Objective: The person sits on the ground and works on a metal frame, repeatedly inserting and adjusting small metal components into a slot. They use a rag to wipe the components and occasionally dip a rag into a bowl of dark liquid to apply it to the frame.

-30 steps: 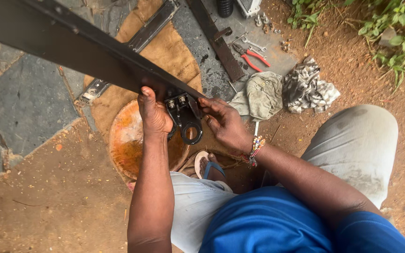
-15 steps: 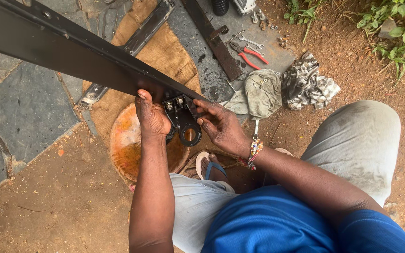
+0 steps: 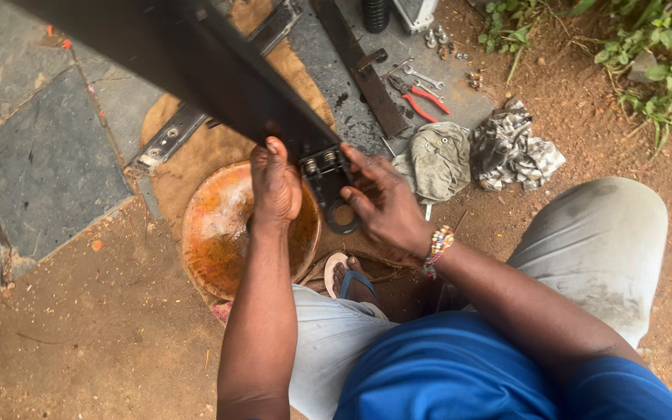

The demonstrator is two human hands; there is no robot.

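Note:
My left hand (image 3: pixel 274 185) grips the near end of a long black metal bar (image 3: pixel 196 62) that slants up to the top left. At that end sits a black bracket with two bolts and a ring-shaped eye (image 3: pixel 334 187). My right hand (image 3: pixel 383 201) touches the bracket from the right, fingers on its bolts. A beaded bracelet (image 3: pixel 438 246) circles my right wrist. Below both hands lies a round orange-brown bowl (image 3: pixel 223 233) on the ground.
A second metal rail (image 3: pixel 188 128) lies on a brown sack. A dark bar (image 3: pixel 363 74), red-handled pliers (image 3: pixel 421 99), a spanner (image 3: pixel 423 78) and loose bolts lie on the stone slab. Two crumpled rags (image 3: pixel 476 152) lie right of them. My sandalled foot (image 3: pixel 351 281) is underneath.
The view has shifted so the bar's upper end leaves the frame at top left. Both hands stay at the bracket; my right hand's fingers have moved closer onto its bolts.

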